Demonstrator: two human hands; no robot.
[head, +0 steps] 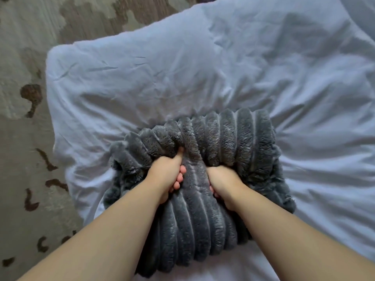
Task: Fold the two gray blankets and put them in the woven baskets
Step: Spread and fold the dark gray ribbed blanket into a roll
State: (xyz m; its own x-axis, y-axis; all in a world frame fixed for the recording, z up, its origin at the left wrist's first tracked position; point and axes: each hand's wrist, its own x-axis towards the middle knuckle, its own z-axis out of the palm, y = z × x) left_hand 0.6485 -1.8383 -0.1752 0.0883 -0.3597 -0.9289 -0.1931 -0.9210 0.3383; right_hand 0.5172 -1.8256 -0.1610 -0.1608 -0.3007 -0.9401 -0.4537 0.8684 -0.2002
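A thick gray ribbed plush blanket (223,142) lies bunched in a folded bundle on the white bedding, in the lower middle of the head view. My left hand (168,175) grips its left part, thumb up on the fabric and fingers curled under a fold. My right hand (225,183) grips the bundle beside it, fingers dug into the plush and mostly hidden. Only this one gray blanket shows, and no woven basket is in view.
A rumpled white duvet (182,67) covers the bed and fills most of the view. To the left lies a beige carpet (24,138) with dark brown patches, running along the bed's left edge.
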